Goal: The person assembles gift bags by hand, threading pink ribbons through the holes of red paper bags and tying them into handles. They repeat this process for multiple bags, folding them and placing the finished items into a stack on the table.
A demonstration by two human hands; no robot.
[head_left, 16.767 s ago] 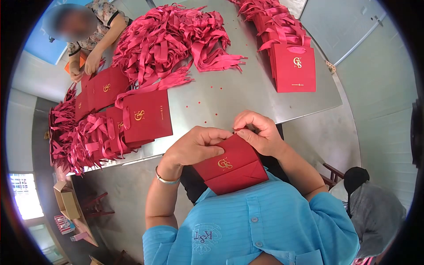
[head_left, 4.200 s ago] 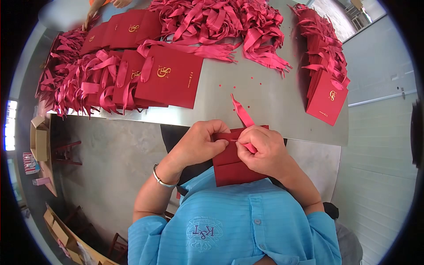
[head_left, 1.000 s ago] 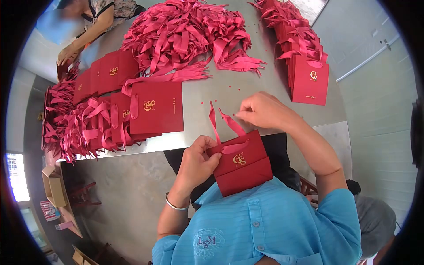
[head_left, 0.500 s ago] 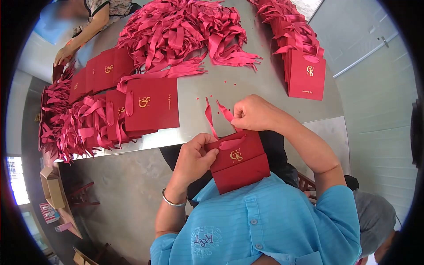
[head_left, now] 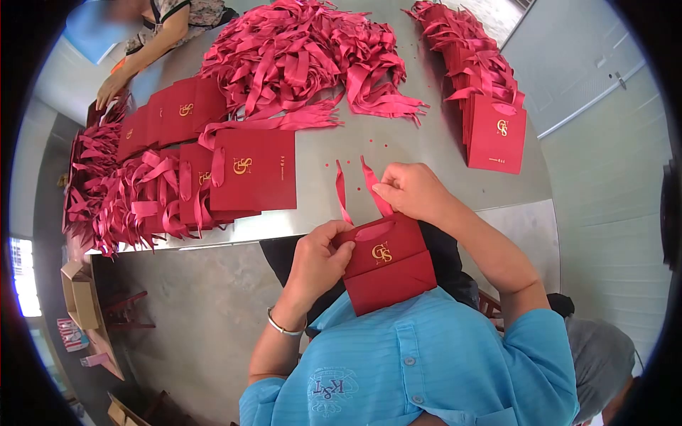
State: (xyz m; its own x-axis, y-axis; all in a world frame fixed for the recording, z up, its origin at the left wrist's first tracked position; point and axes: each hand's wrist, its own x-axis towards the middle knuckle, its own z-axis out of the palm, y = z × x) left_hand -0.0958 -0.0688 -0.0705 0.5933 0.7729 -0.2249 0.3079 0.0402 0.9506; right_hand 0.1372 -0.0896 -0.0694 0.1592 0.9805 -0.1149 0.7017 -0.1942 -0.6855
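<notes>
Bags (head_left: 252,170) with pink handles lay in overlapping rows on the left side of the metal table (head_left: 320,192), and a heap of ribbons (head_left: 298,64) was beside them. The left hand (head_left: 317,261) pinched the upper left corner of the red bag (head_left: 389,273), which was before the blue shirt (head_left: 369,355). The right hand (head_left: 415,190) pinched the upright ribbon (head_left: 379,203) by its fingertips. At right, another row of bags (head_left: 495,138) was placed.

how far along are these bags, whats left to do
The bag row at right shows ribbon loops and looks done. In hand: the left hand holds a bag with its front loop in; the right hand pinches one of two loose ribbon ends behind it. Left, probably: securing those ends, then the ribbon pile. Can't tell whether the bags at left are finished.
</notes>
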